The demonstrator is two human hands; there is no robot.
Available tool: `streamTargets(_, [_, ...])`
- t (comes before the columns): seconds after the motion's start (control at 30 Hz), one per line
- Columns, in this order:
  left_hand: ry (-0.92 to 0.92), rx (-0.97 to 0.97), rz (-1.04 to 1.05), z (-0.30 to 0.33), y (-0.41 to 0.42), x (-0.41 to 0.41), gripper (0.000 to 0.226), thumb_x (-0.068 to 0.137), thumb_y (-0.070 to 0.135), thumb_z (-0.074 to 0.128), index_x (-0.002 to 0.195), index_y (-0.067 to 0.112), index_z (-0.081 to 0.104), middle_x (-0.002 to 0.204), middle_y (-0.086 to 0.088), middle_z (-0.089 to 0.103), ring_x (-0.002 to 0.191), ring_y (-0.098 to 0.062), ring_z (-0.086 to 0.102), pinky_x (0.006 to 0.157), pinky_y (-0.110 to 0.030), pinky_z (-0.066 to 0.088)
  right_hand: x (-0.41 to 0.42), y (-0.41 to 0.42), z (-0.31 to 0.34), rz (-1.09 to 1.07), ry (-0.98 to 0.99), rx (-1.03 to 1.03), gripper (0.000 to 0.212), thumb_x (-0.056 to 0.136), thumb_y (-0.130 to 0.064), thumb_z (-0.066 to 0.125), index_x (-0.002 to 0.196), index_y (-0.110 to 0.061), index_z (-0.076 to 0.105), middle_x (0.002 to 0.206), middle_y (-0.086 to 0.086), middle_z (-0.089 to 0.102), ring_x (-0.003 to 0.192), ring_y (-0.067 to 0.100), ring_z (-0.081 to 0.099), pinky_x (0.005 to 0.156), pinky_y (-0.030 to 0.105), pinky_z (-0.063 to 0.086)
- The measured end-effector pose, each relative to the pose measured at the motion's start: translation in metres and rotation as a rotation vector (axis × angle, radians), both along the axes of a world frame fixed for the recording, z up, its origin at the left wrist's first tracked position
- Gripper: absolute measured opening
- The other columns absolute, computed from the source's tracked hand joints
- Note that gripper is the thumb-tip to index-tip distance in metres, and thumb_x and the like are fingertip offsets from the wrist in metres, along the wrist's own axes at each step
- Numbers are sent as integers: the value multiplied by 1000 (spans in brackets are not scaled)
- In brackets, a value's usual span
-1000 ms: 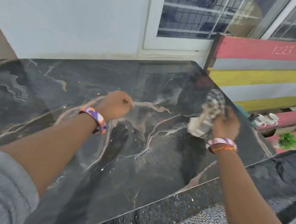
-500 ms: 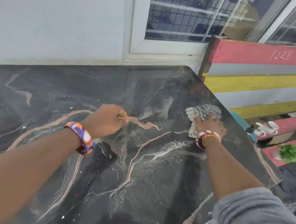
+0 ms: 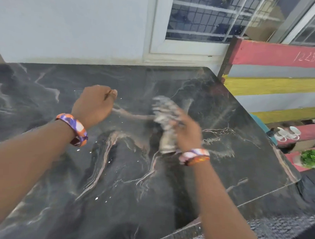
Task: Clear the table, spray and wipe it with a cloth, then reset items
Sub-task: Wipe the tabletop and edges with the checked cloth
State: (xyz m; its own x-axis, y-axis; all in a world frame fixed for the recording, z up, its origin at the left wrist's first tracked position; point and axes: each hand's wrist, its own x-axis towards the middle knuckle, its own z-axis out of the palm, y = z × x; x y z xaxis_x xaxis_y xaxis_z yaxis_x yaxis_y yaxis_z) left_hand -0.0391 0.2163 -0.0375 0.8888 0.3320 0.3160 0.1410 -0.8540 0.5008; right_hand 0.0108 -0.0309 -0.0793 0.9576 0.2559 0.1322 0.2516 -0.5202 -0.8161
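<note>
Table (image 3: 233, 154): dark stone-look top, polished and glossy, pale and pink veining, scattered white specks. Cloth (image 3: 165, 118): soft grey-white woven fabric, crumpled, blurred. Bench (image 3: 275, 85): rough painted wood slats, matt red, yellow and grey. Wall (image 3: 67, 23): matt painted plaster. Cups (image 3: 287, 134): glossy white, ceramic by the look.

You have two hands (image 3: 93, 105) (image 3: 188, 133), one cloth (image 3: 165, 118), one marble surface (image 3: 224, 159), three wristbands (image 3: 74, 128), several white cups (image 3: 287, 134) and one green plant (image 3: 311, 158).
</note>
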Motion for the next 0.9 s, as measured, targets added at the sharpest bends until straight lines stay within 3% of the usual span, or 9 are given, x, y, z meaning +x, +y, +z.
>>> streamTargets(0.07, [16, -15, -9, -2, 5, -12, 45, 95, 31, 37, 78, -5, 59, 72, -21, 61, 80, -37, 58, 77, -42, 47, 3, -57, 4, -209, 15, -80, 49, 79, -32, 55, 128, -27, 55, 123, -4, 62, 115, 19, 59, 96, 31, 43])
streamTargets(0.13, [22, -24, -17, -6, 11, -28, 44, 96, 29, 37, 73, -4, 55, 63, -13, 53, 77, -35, 56, 71, -37, 41, -3, -96, 0, -430, 178, -393, 52, 86, -36, 52, 136, -24, 45, 137, 8, 52, 120, 34, 53, 98, 37, 41])
streamTargets(0.23, [26, -18, -19, -15, 26, -55, 43, 96, 27, 38, 78, -4, 60, 71, -17, 59, 83, -36, 58, 72, -36, 38, -19, -98, -17, -445, 180, -624, 53, 93, -30, 46, 143, -18, 34, 151, 16, 32, 122, 41, 48, 99, 42, 39])
streamTargets(0.4, [40, -16, -12, -21, 62, -117, 51, 92, 39, 35, 76, -4, 60, 75, -23, 62, 84, -39, 59, 73, -38, 40, -71, -2, -39, -124, 19, -551, 55, 88, -26, 50, 142, -23, 37, 142, 13, 46, 126, 35, 46, 104, 41, 39])
streamTargets(0.53, [19, -3, 62, -18, 101, -182, 48, 94, 34, 39, 75, -5, 61, 72, -26, 62, 79, -40, 59, 72, -40, 40, -182, 123, -32, 192, -92, -442, 51, 87, -12, 52, 136, -23, 46, 138, 10, 51, 124, 31, 47, 103, 37, 39])
streamTargets(0.7, [43, 11, 221, -23, 154, -261, 48, 92, 31, 39, 77, -9, 63, 74, -32, 63, 80, -44, 60, 73, -44, 43, -293, 217, -27, 509, -93, -228, 46, 86, -12, 57, 130, -25, 54, 135, 6, 55, 124, 28, 49, 103, 36, 40])
streamTargets(0.8, [54, -46, 262, -27, 167, -303, 41, 95, 21, 42, 63, -3, 53, 65, -26, 58, 76, -40, 59, 69, -38, 38, -295, 209, -20, 397, 78, 45, 45, 82, -6, 58, 124, -22, 60, 124, 6, 64, 115, 22, 59, 100, 34, 45])
streamTargets(0.9, [96, -151, 276, -39, 172, -332, 29, 93, 20, 45, 66, 11, 52, 68, -22, 58, 80, -38, 60, 69, -34, 36, -260, 163, -17, 38, 60, 6, 46, 83, -8, 53, 126, -25, 57, 114, 12, 68, 91, 21, 63, 86, 40, 51])
